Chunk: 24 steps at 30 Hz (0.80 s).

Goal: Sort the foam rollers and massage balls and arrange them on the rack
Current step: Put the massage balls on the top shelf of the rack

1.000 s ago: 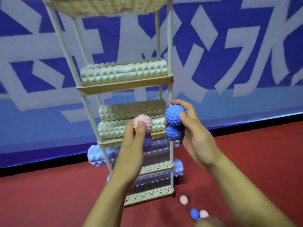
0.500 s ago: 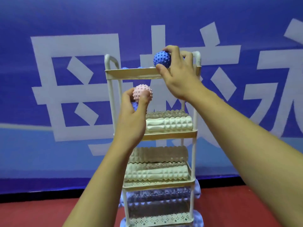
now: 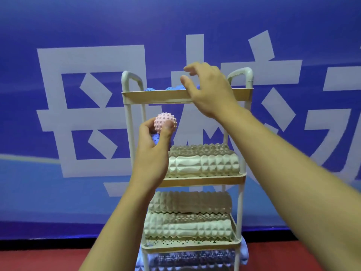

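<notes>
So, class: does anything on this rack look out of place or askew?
Nothing stands out. Blue spiky balls sit in the top tray, and cream foam rollers lie level on the shelves below.

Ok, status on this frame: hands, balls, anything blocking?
Left hand grips pink ball, blue ball beneath. Right hand open, empty, over top tray. Blue balls in tray. Nothing blocking.
</notes>
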### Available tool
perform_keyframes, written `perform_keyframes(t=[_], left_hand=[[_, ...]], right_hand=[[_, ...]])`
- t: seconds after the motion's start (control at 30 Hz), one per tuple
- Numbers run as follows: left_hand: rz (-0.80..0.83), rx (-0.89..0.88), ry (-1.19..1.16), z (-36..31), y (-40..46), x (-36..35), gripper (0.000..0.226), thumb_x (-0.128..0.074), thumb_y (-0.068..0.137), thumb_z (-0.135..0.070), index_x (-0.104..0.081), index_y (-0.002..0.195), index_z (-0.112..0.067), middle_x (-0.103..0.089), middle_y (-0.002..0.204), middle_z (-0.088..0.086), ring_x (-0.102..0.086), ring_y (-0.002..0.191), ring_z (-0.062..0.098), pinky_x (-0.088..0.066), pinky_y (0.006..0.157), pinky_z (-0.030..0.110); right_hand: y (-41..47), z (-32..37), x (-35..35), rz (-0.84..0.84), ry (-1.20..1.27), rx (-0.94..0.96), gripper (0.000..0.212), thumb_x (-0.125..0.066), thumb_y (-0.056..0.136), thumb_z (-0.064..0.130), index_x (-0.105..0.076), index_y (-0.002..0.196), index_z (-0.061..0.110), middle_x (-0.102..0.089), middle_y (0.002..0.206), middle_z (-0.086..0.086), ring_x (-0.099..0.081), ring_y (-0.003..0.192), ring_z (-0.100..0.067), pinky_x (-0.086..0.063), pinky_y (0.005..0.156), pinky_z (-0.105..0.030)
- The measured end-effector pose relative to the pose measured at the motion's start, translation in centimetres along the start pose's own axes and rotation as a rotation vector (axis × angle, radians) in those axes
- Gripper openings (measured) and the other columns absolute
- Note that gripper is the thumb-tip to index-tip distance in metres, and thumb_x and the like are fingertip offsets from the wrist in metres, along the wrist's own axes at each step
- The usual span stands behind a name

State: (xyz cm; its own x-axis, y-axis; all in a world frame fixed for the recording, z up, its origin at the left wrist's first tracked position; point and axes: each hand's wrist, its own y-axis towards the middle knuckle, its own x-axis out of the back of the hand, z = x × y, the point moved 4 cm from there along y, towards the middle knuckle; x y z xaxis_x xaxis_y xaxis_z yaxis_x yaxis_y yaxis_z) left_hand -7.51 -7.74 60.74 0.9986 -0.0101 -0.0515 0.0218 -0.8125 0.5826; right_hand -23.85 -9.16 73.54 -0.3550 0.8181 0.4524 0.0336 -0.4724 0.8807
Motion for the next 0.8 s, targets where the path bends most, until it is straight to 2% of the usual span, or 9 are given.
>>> perform_keyframes(t=[0.07,0.1,0.17,0.23,0.3,0.4,0.5,0.67,0.8], left_hand=[[0.001,0.026,-0.039,0.0,-0.4,-0.8,0.032,-0.05,0.1,-0.061,-0.055,0.122,-0.038,-0.068,0.103,-0.011,-0.064,0.087,0.007,-0.055,0.09,0.04],[0.013,0.042,-0.075,-0.1,-0.6,-1.3,0.029,-0.048,0.103,-0.057,-0.055,0.122,-0.036,-0.068,0.099,-0.009,-0.064,0.083,0.006,-0.056,0.087,0.038],[0.047,0.078,-0.171,-0.2,-0.9,-2.3,0.033,-0.044,0.106,-0.053,-0.054,0.127,-0.03,-0.07,0.108,-0.005,-0.069,0.093,0.01,-0.058,0.087,0.037],[0.071,0.083,-0.26,-0.4,-1.0,-3.1,0.04,-0.042,0.107,-0.054,-0.05,0.133,-0.025,-0.07,0.122,0.001,-0.072,0.11,0.018,-0.059,0.092,0.044],[0.067,0.078,-0.302,-0.6,-1.1,-3.7,0.043,-0.041,0.108,-0.054,-0.047,0.137,-0.023,-0.069,0.127,0.002,-0.071,0.115,0.019,-0.06,0.092,0.047],[0.064,0.068,-0.327,-0.6,-1.1,-4.2,0.041,-0.039,0.107,-0.058,-0.046,0.135,-0.029,-0.064,0.134,0.003,-0.069,0.119,0.02,-0.061,0.078,0.037],[0.083,0.054,-0.286,-0.5,-0.9,-4.4,0.05,-0.04,0.097,-0.068,-0.05,0.133,-0.035,-0.062,0.135,0.005,-0.065,0.123,0.021,-0.059,0.091,0.048],[0.048,-0.027,-0.185,-1.6,-0.5,-4.7,0.042,-0.031,0.109,-0.054,-0.046,0.133,-0.024,-0.067,0.115,0.005,-0.066,0.097,0.009,-0.055,0.079,0.027],[-0.08,-0.34,0.159,-3.9,2.6,-4.1,0.036,-0.038,0.108,-0.049,-0.047,0.129,-0.02,-0.055,0.125,0.003,-0.052,0.115,0.021,-0.047,0.1,0.036]], right_hand=[[-3.3,1.2,0.8,-0.179,0.228,0.045,0.031,-0.049,0.105,0.039,-0.065,0.121,0.019,-0.069,0.115,0.005,-0.062,0.109,-0.014,-0.052,0.092,-0.037],[-5.0,1.6,0.7,-0.179,0.358,-0.003,0.026,-0.05,0.106,0.038,-0.065,0.116,0.02,-0.069,0.11,0.007,-0.064,0.104,-0.009,-0.054,0.088,-0.033],[-7.8,2.0,-0.4,-0.024,0.601,-0.206,0.025,-0.049,0.106,0.044,-0.064,0.115,0.027,-0.07,0.108,0.012,-0.066,0.102,-0.004,-0.058,0.088,-0.032],[-9.7,2.5,-1.5,0.207,0.802,-0.387,0.031,-0.044,0.105,0.056,-0.062,0.119,0.036,-0.071,0.113,0.011,-0.068,0.107,-0.009,-0.06,0.092,-0.045],[-10.4,3.2,-1.4,0.395,0.903,-0.462,0.036,-0.036,0.106,0.06,-0.059,0.126,0.041,-0.07,0.12,0.008,-0.07,0.109,-0.016,-0.062,0.09,-0.051],[-10.5,3.9,-0.6,0.532,0.978,-0.459,0.037,-0.031,0.108,0.058,-0.054,0.132,0.042,-0.068,0.127,0.005,-0.071,0.111,-0.021,-0.062,0.088,-0.053],[-10.7,4.2,-0.7,0.545,1.061,-0.455,0.038,-0.032,0.108,0.056,-0.046,0.14,0.042,-0.066,0.131,0.001,-0.069,0.117,-0.021,-0.058,0.096,-0.055],[-10.9,4.0,-1.2,0.506,1.073,-0.46,0.049,-0.034,0.105,0.063,-0.033,0.153,0.049,-0.063,0.133,0.01,-0.063,0.117,-0.011,-0.047,0.111,-0.053],[-9.9,3.2,-0.1,0.329,1.046,-0.497,0.052,-0.03,0.106,0.062,-0.04,0.154,0.042,-0.052,0.151,0.011,-0.05,0.138,-0.016,-0.04,0.117,-0.053]])
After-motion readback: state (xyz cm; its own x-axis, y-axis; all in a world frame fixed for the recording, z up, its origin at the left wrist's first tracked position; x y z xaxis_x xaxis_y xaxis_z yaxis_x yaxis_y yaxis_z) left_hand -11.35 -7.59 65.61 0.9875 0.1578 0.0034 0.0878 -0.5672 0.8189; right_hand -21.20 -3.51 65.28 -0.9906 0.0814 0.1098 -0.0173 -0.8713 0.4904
